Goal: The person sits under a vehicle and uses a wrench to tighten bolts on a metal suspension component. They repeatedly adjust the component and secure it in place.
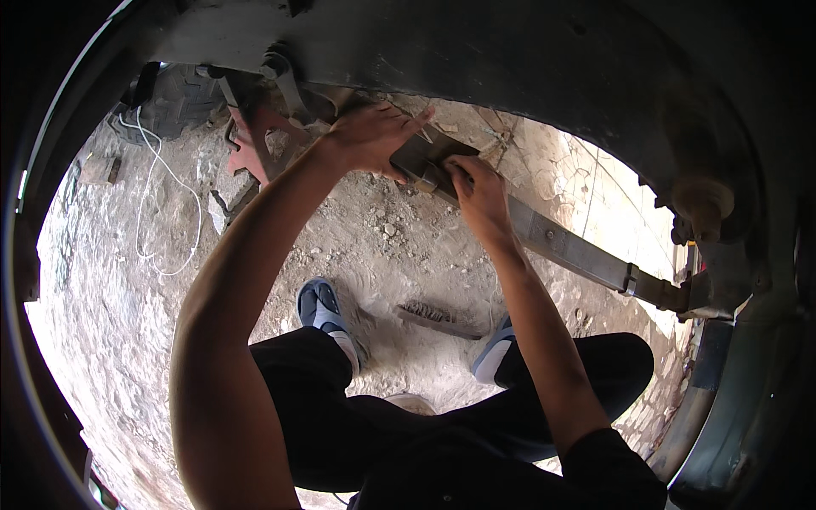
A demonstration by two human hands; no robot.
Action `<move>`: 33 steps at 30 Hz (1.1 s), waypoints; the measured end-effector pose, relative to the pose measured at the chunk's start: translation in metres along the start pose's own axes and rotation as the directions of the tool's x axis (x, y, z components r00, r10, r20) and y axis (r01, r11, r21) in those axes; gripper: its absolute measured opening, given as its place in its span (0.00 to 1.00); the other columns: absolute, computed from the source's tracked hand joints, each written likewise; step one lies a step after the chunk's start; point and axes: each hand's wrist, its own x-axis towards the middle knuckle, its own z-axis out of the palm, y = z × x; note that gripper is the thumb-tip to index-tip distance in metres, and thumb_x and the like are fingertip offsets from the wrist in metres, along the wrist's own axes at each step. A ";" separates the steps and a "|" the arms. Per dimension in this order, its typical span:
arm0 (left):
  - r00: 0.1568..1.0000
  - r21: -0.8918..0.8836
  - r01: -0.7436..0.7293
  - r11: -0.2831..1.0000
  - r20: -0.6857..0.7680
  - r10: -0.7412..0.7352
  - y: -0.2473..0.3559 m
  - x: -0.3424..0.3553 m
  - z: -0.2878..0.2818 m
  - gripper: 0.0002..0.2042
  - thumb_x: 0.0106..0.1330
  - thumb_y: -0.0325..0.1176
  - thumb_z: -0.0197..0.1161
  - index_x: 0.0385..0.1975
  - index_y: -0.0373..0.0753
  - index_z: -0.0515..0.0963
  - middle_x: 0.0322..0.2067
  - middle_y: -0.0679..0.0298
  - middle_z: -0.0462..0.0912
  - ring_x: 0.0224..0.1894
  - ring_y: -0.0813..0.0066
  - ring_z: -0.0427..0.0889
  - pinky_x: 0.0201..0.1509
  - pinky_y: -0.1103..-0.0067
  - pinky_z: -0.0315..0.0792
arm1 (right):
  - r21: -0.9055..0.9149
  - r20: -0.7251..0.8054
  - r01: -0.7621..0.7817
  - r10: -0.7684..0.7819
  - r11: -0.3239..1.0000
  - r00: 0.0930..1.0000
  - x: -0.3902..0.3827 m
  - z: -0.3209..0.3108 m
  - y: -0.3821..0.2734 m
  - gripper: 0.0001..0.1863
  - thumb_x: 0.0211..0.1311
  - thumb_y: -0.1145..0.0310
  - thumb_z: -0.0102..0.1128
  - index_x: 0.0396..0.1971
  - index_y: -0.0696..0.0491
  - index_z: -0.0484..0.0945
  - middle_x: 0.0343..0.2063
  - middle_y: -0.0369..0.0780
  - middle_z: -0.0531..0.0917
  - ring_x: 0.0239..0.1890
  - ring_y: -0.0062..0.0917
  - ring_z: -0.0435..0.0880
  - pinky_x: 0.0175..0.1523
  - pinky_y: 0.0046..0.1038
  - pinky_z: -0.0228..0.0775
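Overhead is a dark metal vehicle frame [476, 47], with a long steel bar of stacked strips [561, 251] running diagonally beneath it. My left hand [370, 140] grips a dark rectangular metal piece [433, 153] at the bar's upper left end, fingers over it and thumb lower. Just right of it, my right hand [476, 191] has curled, pinched fingers at that piece's right end; what they hold is hidden. A small metal clamp [423, 182] sits between my hands on the lower edge.
A red metal stand [246, 144] and black tire [170, 102] sit upper left, with white cord [201, 221] on the dirt ground [102, 255]. A wire brush [438, 319] lies between my sandalled feet [327, 314]. A rusty cylindrical fitting [701, 204] hangs right.
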 end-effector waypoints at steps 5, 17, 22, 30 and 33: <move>0.998 0.129 -0.049 0.990 -0.037 0.054 -0.005 0.001 0.014 0.50 0.46 0.69 0.68 0.61 0.35 0.67 0.49 0.58 0.78 0.56 0.62 0.75 0.65 0.70 0.64 | 0.079 -0.026 -0.006 0.008 0.997 1.000 0.004 0.014 -0.007 0.08 0.61 0.73 0.59 0.40 0.55 0.82 0.38 0.45 0.84 0.44 0.42 0.82 0.48 0.39 0.74; 0.999 0.056 -0.042 0.998 0.035 0.040 -0.005 0.002 0.006 0.45 0.48 0.68 0.68 0.57 0.35 0.70 0.51 0.57 0.77 0.58 0.61 0.74 0.66 0.68 0.63 | 0.008 -0.034 0.048 -0.048 0.999 0.998 0.011 0.018 -0.015 0.08 0.63 0.72 0.58 0.40 0.53 0.82 0.38 0.42 0.85 0.44 0.41 0.82 0.48 0.38 0.74; 1.000 0.023 -0.024 0.999 0.020 0.024 -0.002 0.002 0.001 0.50 0.47 0.63 0.72 0.64 0.33 0.64 0.52 0.54 0.75 0.58 0.60 0.74 0.66 0.68 0.64 | 0.028 -0.055 -0.036 0.038 0.999 0.998 -0.011 0.007 0.004 0.08 0.66 0.71 0.58 0.41 0.55 0.82 0.40 0.44 0.84 0.42 0.39 0.84 0.46 0.35 0.75; 0.998 0.031 -0.043 0.999 0.046 0.042 -0.004 0.003 0.001 0.47 0.46 0.62 0.72 0.60 0.32 0.68 0.50 0.56 0.76 0.57 0.60 0.74 0.65 0.70 0.64 | -0.047 -0.114 0.075 -0.080 0.996 0.990 -0.012 0.008 -0.001 0.06 0.64 0.72 0.60 0.39 0.54 0.82 0.37 0.41 0.84 0.42 0.38 0.82 0.45 0.37 0.74; 0.996 0.029 -0.045 0.999 0.076 0.043 -0.003 0.007 -0.002 0.45 0.45 0.62 0.72 0.57 0.32 0.70 0.49 0.57 0.76 0.56 0.61 0.74 0.65 0.70 0.65 | -0.042 -0.110 0.040 -0.045 0.998 0.993 -0.015 0.005 -0.002 0.06 0.64 0.72 0.59 0.39 0.54 0.82 0.37 0.41 0.84 0.42 0.38 0.81 0.45 0.37 0.74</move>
